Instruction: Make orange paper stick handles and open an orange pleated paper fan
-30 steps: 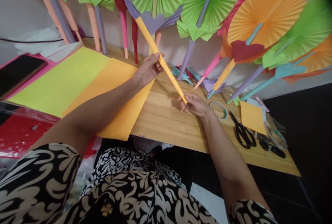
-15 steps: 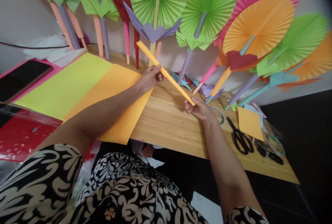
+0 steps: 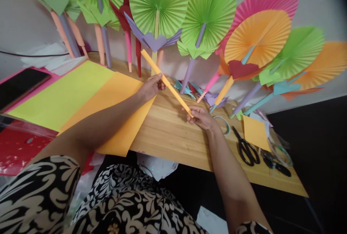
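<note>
A thin orange paper tube (image 3: pixel 175 94) slants down to the right above the wooden table, held at two places. My left hand (image 3: pixel 151 87) is closed around its upper half, at a joint where the thicker upper section meets a thinner lower one. My right hand (image 3: pixel 200 117) pinches its lower end between thumb and fingers. Large orange paper sheets (image 3: pixel 127 125) lie under my left forearm. Just right of my right hand, a roll of tape (image 3: pixel 227 128) rests on the table.
Pleated paper fans (image 3: pixel 213 13) on paper handles lean along the wall behind. Black scissors (image 3: pixel 247 150), an orange paper square (image 3: pixel 256 132) and small snips (image 3: pixel 276 162) lie at the right. A phone (image 3: pixel 23 85) and a yellow-green sheet (image 3: pixel 63 96) are at the left.
The camera view has shifted slightly, so the table items appear a little lower and further left. Both hands keep hold of the paper tube, which keeps much the same slant.
</note>
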{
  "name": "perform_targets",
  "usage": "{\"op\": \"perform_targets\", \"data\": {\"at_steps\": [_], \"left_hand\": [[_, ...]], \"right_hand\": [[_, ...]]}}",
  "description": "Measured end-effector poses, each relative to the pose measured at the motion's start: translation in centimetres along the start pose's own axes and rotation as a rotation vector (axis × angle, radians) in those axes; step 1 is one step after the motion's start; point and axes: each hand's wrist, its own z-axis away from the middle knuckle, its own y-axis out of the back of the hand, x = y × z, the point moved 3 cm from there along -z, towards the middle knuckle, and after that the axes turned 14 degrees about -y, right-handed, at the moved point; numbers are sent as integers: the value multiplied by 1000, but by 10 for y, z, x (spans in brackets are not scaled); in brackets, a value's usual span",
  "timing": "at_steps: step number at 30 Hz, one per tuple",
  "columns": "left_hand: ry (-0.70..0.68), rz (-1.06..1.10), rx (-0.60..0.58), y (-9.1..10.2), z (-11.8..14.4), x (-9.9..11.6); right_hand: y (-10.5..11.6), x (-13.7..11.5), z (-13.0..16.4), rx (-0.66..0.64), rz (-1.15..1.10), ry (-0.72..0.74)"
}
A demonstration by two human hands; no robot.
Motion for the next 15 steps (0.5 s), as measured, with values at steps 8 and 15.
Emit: {"op": "perform_targets", "data": {"at_steps": [8,15], "left_hand": [[-7,22,-19,1,0,-1],[-1,-3,-21,2,-2,-4]], "right_hand": [[-3,-3,0,-22,-10,8],[-2,-3,1,-19,2,-13]]}}
